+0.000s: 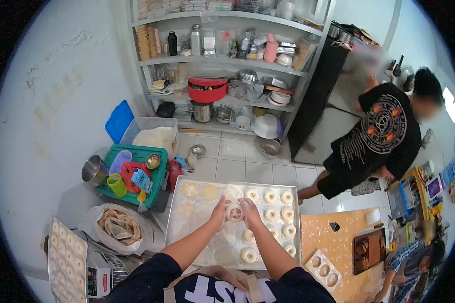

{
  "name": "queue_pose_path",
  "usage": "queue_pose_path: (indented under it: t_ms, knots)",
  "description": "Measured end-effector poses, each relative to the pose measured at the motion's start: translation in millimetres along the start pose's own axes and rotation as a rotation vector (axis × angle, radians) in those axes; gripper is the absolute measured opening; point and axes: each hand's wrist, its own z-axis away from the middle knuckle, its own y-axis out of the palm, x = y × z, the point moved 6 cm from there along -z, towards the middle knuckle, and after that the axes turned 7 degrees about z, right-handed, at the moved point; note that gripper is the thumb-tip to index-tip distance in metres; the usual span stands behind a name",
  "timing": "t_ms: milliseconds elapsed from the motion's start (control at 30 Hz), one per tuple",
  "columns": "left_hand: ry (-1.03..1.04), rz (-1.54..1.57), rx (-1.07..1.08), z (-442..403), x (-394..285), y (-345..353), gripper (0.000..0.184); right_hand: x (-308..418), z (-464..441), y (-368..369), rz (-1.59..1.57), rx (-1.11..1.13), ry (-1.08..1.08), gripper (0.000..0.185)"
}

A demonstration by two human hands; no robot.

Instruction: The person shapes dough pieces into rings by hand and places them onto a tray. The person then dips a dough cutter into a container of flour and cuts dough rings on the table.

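Note:
A ring of dough (pixel 234 213) is held between my left hand (pixel 219 213) and my right hand (pixel 248 212), one on each side, with fingertips showing through its hole. Both hands are over a large floured metal tray (pixel 173 222). Several dough rings stand in rows on the tray's right part, such as one ring (pixel 249 255) near the front edge. Flat round marks of flour or dough (pixel 189 190) show on its left part.
Another tray of rings (pixel 68 257) stands at the left, beside a bag (pixel 119 230). A green lid (pixel 159 171) holds jugs and packets. Shelves (pixel 222 63) line the back. One person (pixel 384 136) stands by the fridge; another (pixel 407 267) is at the wooden table (pixel 313 227).

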Motion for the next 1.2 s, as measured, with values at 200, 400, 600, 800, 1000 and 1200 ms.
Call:
queue_pose_path:
  t_ms: [200,400,600,800,1000,1200]
  knots:
    - [0.061,-0.140,-0.112,-90.4,6.9,-40.3,0.069,-7.3,-63.1,-1.7,0.010,-0.010,0.114,0.043]
    - [0.098,-0.421,-0.159,-113.3,-6.2,-25.9,0.083,-33.4,-119.4,-16.8,0.278,-0.141,0.034,0.044]
    - [0.164,-0.717,-0.155,-155.4,10.4,-48.2,0.086,-16.4,-126.2,-17.5,0.608,-0.204,-0.091,0.040]
    - [0.131,-1.417,0.057,-111.0,-26.6,-9.6,0.057,2.2,-111.6,-17.4,1.211,-0.123,-0.275,0.035]
    - [0.754,-1.935,0.178,-107.4,-18.3,-13.5,0.037,25.5,-87.2,-8.5,1.543,-0.099,-0.487,0.041]
    - [0.550,-2.114,0.194,-107.3,-23.8,-8.1,0.045,0.2,-92.7,-0.9,1.596,-0.070,-0.514,0.040]
